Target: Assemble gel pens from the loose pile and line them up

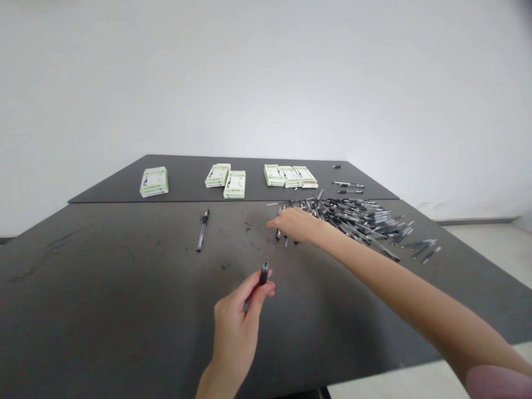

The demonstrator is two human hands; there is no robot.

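Near the front middle of the table, my left hand [239,316] is closed around a dark pen [264,272], its uncapped tip pointing up and away from me. My right hand [297,223] reaches across to the left edge of a big heap of black and clear pens [353,216]. The fingers point down over a few loose pen parts [286,240], and the back of the hand hides what they touch. To the left, a single capped pen [203,230] lies on the dark table [124,310].
Along the back stand green-and-white boxes: one box [154,182] at left, two boxes [235,184] in the middle, three boxes [290,176] further right. A few loose pens [349,184] lie behind the heap. The table's right edge drops to the floor [490,238]; a white wall [249,77] stands behind.
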